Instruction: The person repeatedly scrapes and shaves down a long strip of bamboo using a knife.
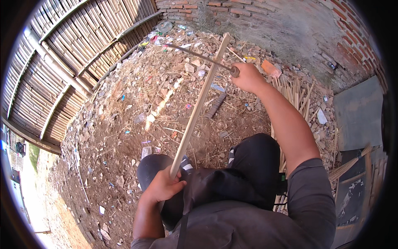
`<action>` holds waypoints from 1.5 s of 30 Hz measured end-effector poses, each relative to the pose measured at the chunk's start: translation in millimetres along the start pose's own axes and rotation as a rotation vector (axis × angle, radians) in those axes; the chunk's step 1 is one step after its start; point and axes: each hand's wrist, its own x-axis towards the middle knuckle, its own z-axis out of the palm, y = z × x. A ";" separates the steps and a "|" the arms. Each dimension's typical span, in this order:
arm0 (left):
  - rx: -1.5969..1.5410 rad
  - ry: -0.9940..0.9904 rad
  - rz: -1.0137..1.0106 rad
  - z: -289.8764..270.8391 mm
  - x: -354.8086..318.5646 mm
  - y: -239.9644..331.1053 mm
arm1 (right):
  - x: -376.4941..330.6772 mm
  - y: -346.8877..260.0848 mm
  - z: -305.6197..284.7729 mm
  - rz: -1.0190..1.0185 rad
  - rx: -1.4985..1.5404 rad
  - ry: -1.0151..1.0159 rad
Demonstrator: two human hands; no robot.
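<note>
Left hand (pixel 162 186) clamps the near end of a long bamboo strip (pixel 199 106) by the knee. Right hand (pixel 247 77), well apart, grips a knife (pixel 199 56) handle, blade laid across the strip's far end. Split bamboo pile (pixel 295 93) right, rubble ground (pixel 137 124) below.

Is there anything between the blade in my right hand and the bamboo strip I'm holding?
Nothing visible. The right hand holds the long blade directly against the bamboo strip near its upper end, while the left hand grips the strip's lower end.
</note>
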 end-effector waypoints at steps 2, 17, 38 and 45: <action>-0.009 0.013 0.014 -0.6 -0.5 -5.9 | 8.8 -1.9 -9.4 0.046 -0.007 -0.052; 0.059 -0.020 -0.008 -4.1 -1.3 -4.0 | -8.1 32.1 -34.3 0.041 -0.134 0.184; -0.514 -0.215 -0.037 -21.7 1.0 -10.6 | -16.8 -26.5 39.5 0.448 1.593 0.355; -0.284 -0.118 -0.041 -8.3 11.3 2.4 | -37.9 -40.9 60.9 0.375 1.601 0.136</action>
